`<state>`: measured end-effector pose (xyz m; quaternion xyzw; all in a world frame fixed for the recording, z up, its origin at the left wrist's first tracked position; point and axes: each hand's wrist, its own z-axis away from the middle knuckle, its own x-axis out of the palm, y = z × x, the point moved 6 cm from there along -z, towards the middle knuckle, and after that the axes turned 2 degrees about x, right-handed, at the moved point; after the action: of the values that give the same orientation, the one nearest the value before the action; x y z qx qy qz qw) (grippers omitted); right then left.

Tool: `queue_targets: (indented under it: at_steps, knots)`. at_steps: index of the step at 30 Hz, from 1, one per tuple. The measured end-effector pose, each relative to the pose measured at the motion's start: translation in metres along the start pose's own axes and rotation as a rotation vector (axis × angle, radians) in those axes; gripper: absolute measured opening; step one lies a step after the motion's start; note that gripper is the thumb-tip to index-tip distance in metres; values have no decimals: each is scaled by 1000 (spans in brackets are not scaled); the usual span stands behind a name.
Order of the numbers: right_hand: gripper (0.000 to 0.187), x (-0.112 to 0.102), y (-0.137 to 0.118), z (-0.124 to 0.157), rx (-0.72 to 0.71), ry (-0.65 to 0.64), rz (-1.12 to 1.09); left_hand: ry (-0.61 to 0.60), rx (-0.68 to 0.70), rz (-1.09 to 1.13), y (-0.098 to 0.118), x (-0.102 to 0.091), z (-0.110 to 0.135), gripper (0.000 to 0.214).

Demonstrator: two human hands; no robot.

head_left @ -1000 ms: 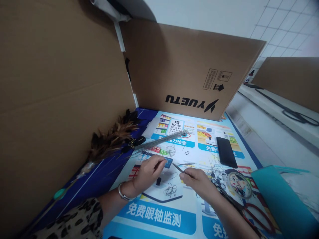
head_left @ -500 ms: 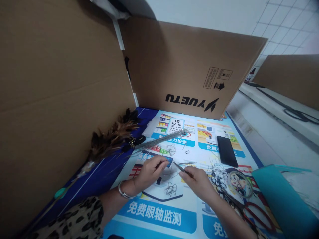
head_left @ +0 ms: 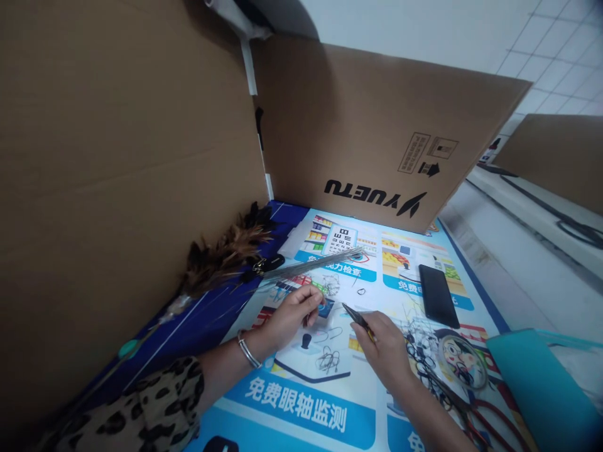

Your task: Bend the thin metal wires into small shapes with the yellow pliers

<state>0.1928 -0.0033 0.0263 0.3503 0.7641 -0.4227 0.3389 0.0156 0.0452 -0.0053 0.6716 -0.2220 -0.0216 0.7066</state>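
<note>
My right hand [head_left: 384, 345] is closed around pliers [head_left: 358, 319], their dark jaws pointing up and left. My left hand [head_left: 299, 307] is pinched on what looks like a thin wire, its end near the plier tips; the wire is too fine to follow fully. Beyond the hands lies a bundle of straight metal wires [head_left: 313, 264]. Bent wire pieces [head_left: 328, 360] rest on the printed mat [head_left: 301, 397] below the hands, and a tangle of wire [head_left: 331, 285] sits behind the left hand. A small wire loop [head_left: 361, 291] lies apart.
A black phone [head_left: 438, 295] lies at right. Nearer are a clear round roll [head_left: 464, 361], red-handled scissors [head_left: 494, 420] and loose wire bits. A teal folder-like thing [head_left: 537, 376] is at the right edge. Cardboard panels [head_left: 377, 125] wall the back and left; a feather duster [head_left: 221, 251] leans left.
The pliers' tips have drawn back from the left fingers and tilted more steeply. My left hand has turned slightly, its fingers raised. The whole view has shifted a little.
</note>
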Motion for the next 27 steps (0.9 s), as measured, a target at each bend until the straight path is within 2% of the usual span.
queue_targets:
  at_steps: [9, 13, 27]
  knots:
    - [19, -7, -4, -1, -93, 41, 212, 30, 11, -101, 1, -4, -1, 24]
    - [20, -7, -7, 0, -115, 20, 285, 28, 6, -136, 1, -3, -1, 24]
    - [22, -3, -9, 0, -127, -13, 376, 17, -2, -164, 2, 0, 1, 22]
